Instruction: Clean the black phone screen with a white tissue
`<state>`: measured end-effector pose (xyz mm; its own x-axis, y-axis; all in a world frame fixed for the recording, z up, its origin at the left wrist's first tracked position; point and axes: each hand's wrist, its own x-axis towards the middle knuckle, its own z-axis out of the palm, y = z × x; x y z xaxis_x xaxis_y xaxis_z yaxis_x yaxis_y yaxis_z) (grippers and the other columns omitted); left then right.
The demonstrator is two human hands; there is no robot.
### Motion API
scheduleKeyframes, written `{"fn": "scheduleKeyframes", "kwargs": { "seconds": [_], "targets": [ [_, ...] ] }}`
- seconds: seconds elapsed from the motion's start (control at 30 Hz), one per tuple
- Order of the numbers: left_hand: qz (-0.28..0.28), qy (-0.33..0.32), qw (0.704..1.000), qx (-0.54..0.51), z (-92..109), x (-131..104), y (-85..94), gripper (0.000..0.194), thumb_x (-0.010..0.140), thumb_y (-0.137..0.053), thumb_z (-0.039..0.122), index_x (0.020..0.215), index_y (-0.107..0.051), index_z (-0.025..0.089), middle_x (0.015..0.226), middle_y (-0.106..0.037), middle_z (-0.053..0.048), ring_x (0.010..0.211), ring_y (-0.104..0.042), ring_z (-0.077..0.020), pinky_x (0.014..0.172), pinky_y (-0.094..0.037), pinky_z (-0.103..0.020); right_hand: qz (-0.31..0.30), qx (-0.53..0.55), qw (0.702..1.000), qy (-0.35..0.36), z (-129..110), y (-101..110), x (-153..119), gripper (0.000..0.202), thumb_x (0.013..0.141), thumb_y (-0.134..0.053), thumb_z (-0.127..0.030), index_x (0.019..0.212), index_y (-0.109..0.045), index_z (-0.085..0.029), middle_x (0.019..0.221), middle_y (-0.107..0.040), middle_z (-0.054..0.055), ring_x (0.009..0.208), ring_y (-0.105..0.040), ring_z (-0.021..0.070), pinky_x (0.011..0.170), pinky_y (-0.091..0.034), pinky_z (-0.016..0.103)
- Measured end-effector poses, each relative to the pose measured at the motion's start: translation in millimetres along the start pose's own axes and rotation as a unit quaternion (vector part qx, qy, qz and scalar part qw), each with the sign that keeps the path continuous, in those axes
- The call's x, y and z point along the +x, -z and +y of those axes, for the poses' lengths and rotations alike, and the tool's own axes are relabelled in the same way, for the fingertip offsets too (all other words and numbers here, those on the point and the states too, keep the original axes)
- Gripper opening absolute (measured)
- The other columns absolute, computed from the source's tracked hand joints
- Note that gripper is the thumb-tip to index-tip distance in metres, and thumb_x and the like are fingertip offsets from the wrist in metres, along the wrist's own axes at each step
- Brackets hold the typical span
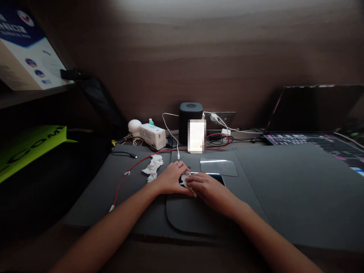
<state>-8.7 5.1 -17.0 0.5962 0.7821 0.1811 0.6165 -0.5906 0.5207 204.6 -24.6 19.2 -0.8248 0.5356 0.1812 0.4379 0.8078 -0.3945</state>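
A dark smartphone (220,178) lies flat on the grey mat, mostly covered by both hands. My left hand (174,178), a ring on one finger, is closed around the phone's left end, thumb toward me and fingers on the far side. In my right hand (209,190) a crumpled white tissue (185,179) is pressed onto the phone's surface, its fingers bunched together. Just beyond the phone rests a clear glass screen protector (218,167). More crumpled tissue (154,167) sits left of my left hand.
Behind the hands stand a dark cylindrical speaker (183,121) and a blurred-out bright panel (196,136). A tissue box (152,135) is at the back left. A red cable (121,182) curves across the grey mat (284,189). An open laptop (315,113) occupies the right.
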Motion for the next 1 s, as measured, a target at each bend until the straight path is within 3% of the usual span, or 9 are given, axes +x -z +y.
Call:
{"fn": "scheduleKeyframes", "kwargs": {
  "seconds": [0.2,0.3,0.43,0.53,0.7,0.83,1.0],
  "targets": [
    [-0.003,0.01,1.0,-0.003,1,0,0.4,0.075,0.058,-0.08,0.07,0.113,-0.061,0.023,0.114,-0.058,-0.007,0.107,-0.056,-0.0291,0.094,-0.044,-0.041,0.017,-0.02,0.998,-0.061,15,19,-17,0.02,0.094,-0.054,-0.015,0.102,-0.072,-0.018,0.105,-0.068,0.011,0.095,-0.062,0.0233,0.085,-0.048,0.035],
    [-0.005,0.009,1.0,-0.006,1,0,0.3,0.074,0.059,-0.079,0.071,0.113,-0.062,0.023,0.114,-0.058,-0.007,0.107,-0.056,-0.0293,0.095,-0.044,-0.041,0.032,-0.051,0.994,-0.095,17,16,-16,0.02,0.093,-0.052,-0.012,0.099,-0.071,-0.016,0.099,-0.066,0.012,0.088,-0.06,0.0229,0.078,-0.049,0.034],
    [-0.008,0.011,1.0,-0.004,2,-1,0.9,0.073,0.061,-0.08,0.068,0.114,-0.061,0.022,0.113,-0.058,-0.007,0.106,-0.056,-0.0288,0.094,-0.045,-0.041,0.003,-0.059,0.996,-0.072,5,9,-7,0.022,0.09,-0.055,-0.009,0.104,-0.069,-0.016,0.104,-0.064,0.013,0.092,-0.057,0.0236,0.078,-0.047,0.033],
    [-0.009,0.015,1.0,-0.004,3,-1,1.9,0.073,0.06,-0.081,0.067,0.113,-0.061,0.022,0.114,-0.058,-0.006,0.106,-0.057,-0.0286,0.093,-0.045,-0.041,-0.028,-0.013,0.998,-0.05,7,18,-14,0.021,0.092,-0.053,-0.012,0.103,-0.07,-0.019,0.106,-0.064,0.011,0.093,-0.058,0.0225,0.079,-0.047,0.032],
    [-0.004,0.016,1.0,-0.006,3,0,1.5,0.075,0.059,-0.08,0.07,0.113,-0.061,0.022,0.115,-0.058,-0.007,0.108,-0.056,-0.0291,0.095,-0.045,-0.041,-0.016,-0.01,0.995,-0.098,27,36,-32,0.019,0.092,-0.05,-0.014,0.096,-0.069,-0.018,0.097,-0.063,0.01,0.086,-0.059,0.0213,0.076,-0.047,0.031],
    [-0.005,0.013,1.0,-0.002,1,0,0.0,0.077,0.058,-0.08,0.071,0.114,-0.061,0.021,0.114,-0.058,-0.007,0.107,-0.056,-0.0287,0.095,-0.045,-0.041,-0.008,-0.031,0.995,-0.095,16,29,-24,0.019,0.091,-0.05,-0.011,0.096,-0.067,-0.016,0.1,-0.063,0.011,0.087,-0.058,0.0222,0.076,-0.047,0.032],
    [-0.005,0.016,1.0,-0.004,1,0,0.3,0.078,0.058,-0.079,0.072,0.114,-0.061,0.021,0.113,-0.058,-0.007,0.106,-0.056,-0.0286,0.094,-0.046,-0.041,-0.052,0.013,0.994,-0.096,13,31,-29,0.015,0.087,-0.056,-0.011,0.093,-0.066,-0.02,0.1,-0.061,0.008,0.086,-0.058,0.0204,0.073,-0.046,0.028]
  ]
}}
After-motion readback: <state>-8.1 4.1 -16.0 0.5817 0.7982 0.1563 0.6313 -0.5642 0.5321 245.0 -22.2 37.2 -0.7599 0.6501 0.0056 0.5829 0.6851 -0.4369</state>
